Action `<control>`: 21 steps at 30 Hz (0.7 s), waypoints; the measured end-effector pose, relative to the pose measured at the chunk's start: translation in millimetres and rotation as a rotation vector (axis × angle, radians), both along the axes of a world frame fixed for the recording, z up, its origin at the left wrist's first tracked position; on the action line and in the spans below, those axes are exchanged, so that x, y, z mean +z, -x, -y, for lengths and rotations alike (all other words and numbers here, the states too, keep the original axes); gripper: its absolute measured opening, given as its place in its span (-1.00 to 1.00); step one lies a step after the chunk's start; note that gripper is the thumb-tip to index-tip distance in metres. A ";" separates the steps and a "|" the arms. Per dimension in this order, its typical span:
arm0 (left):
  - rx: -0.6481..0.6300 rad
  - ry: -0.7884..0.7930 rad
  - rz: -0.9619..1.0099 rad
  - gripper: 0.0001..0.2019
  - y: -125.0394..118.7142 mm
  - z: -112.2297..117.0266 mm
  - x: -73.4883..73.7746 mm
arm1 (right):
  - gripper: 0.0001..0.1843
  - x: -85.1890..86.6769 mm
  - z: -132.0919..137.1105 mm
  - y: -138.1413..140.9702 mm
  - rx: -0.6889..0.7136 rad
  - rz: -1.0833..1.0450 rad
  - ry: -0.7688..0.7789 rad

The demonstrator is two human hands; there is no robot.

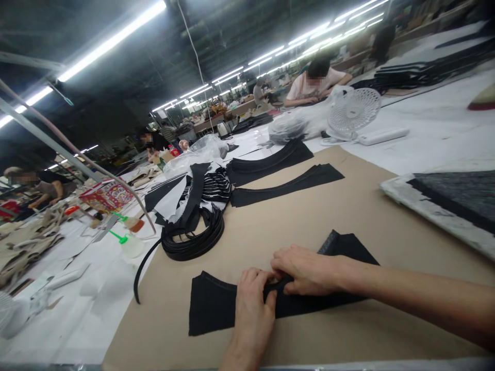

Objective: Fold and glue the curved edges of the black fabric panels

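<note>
A curved black fabric piece (212, 309) lies flat on the brown sheet in front of me. My left hand (253, 304) rests on its middle, thumb and fingers closing on the curved upper edge. Just right of it, my right hand (305, 270) pinches the same edge, its fingertips close to the left ones. A narrow strip along that edge stands up at the right end, beyond my right hand. Both hands partly hide the edge between them. Farther back lie a similar curved black piece (286, 186) and a stack of curved black pieces (270, 161).
A coil of black strip (193, 242) sits at left, its loose end reaching the brown sheet (371, 201). Small bottles with green nozzles (130, 245) stand beyond it. A white fan (353, 113) is behind, and a board with grey cloth (456, 201) lies right. Other people work farther off.
</note>
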State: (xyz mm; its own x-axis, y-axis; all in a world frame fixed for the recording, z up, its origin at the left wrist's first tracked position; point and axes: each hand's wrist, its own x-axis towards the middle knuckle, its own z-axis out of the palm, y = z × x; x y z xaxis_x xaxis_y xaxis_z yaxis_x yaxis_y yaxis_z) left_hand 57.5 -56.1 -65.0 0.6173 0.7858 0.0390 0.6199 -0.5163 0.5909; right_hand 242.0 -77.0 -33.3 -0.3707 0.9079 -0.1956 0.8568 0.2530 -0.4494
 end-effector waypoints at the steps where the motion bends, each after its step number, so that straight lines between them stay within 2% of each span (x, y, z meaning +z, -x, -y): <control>1: 0.001 0.034 -0.019 -0.71 -4.8 -1.0 2.3 | -0.80 0.6 -0.3 -0.6 -0.006 -0.001 0.008; 6: -0.010 0.068 -0.093 -0.73 -8.5 -8.4 5.2 | -0.82 2.1 -0.4 -5.5 -0.043 -0.027 0.065; 13: -0.056 0.054 -0.165 -0.67 -14.8 -4.3 9.1 | -0.75 0.1 3.9 -15.7 -0.073 -0.096 0.126; 17: -0.068 0.064 -0.177 -0.63 -18.9 -5.7 11.3 | -0.75 -6.5 6.3 -15.6 -0.107 -0.138 0.115; 21: -0.063 0.062 -0.181 -0.67 -22.4 -8.0 12.7 | -0.73 -17.0 7.6 -15.5 -0.149 -0.184 0.078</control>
State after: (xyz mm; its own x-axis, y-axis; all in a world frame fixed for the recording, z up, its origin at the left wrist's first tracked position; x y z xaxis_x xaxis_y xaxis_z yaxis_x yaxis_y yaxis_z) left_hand 79.9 -48.1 -52.3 0.6579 0.7428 -0.1240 0.6863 -0.5236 0.5049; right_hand 257.6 -84.6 -50.3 -0.2702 0.9399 -0.2087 0.7836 0.0888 -0.6149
